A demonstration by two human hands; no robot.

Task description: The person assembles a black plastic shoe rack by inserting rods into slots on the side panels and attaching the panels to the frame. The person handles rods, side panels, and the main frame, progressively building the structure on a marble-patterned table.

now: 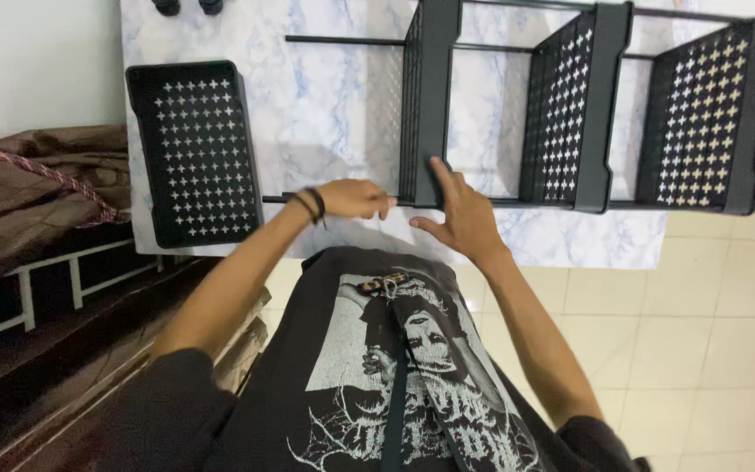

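Head view looks straight down: your marble-patterned desk (342, 96) carries a black metal rack frame (587, 114) lying on its side, long axis running left to right, stretching away to the right of both hands. A loose perforated black tray (196, 153) lies flat further left, just beside the frame's rod ends. Your right hand (460, 214), fingers spread, presses against the frame's nearest upright panel (430, 105). Your left hand (353, 198), fingers curled together, pinches the lower rod (283, 198) at the desk's near edge, so it is nearer the tray.
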